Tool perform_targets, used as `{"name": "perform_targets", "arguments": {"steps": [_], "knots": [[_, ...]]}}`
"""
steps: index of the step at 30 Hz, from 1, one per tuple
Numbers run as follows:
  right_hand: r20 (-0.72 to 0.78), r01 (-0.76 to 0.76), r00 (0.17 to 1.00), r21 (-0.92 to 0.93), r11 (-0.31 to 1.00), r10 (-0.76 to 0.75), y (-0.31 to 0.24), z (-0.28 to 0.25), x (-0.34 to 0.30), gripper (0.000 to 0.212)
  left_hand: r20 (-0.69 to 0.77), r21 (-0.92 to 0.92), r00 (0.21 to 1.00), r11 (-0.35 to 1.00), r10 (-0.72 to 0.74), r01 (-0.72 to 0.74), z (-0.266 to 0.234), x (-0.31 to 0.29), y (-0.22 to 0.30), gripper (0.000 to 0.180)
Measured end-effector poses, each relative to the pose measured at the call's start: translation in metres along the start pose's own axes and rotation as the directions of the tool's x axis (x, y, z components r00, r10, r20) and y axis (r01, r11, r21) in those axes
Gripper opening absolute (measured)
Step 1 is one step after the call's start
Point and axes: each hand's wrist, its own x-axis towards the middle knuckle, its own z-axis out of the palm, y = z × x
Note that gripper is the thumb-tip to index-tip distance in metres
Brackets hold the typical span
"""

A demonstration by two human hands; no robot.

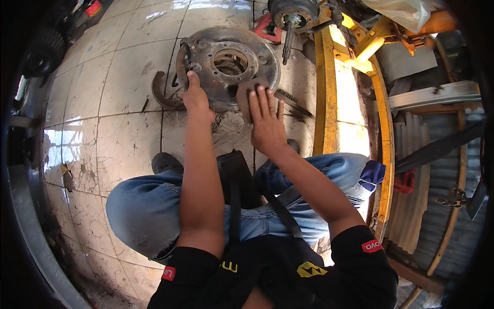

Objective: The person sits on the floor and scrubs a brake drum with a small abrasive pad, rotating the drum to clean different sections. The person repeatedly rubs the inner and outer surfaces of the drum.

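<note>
A round, worn metal brake backing plate (203, 46) with a large centre hole lies on the tiled floor in front of me. My left hand (196, 95) grips its near left rim, thumb on top and the other fingers mostly hidden. Against the plate's near right edge, my right hand (267, 121) holds a brown sheet that looks like sandpaper (247, 92), its fingers laid long across it; the thumb is out of sight. A curved brake shoe (159, 92) rests left of the plate. Just right of the right hand lies a wire brush (287, 96).
Yellow steel framing (325, 92) runs along my right side. Beyond the plate stands a hub with a shaft (290, 20), near a red tool or stand (265, 29). Corrugated sheets (411, 170) are at far right, and a tyre (43, 51) at far left.
</note>
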Motion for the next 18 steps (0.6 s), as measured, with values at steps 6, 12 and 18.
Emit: {"name": "perform_targets", "arguments": {"steps": [6,12,18], "knots": [[-0.025,0.246,0.969,0.003,0.969,-0.246,-0.025,0.008,-0.017,0.088,-0.075,-0.084,0.997,0.996,-0.011,0.004,0.004,-0.003,0.000,0.063],[-0.110,0.019,0.994,0.029,0.999,-0.016,-0.002,0.006,-0.004,0.087,-0.145,-0.029,0.988,0.999,-0.045,0.041,0.014,-0.017,0.007,0.062],[0.044,0.005,0.999,0.015,1.000,-0.005,0.011,-0.010,0.004,0.094,-0.036,-0.013,0.999,1.000,0.003,-0.003,0.002,-0.002,-0.004,0.079]]}}
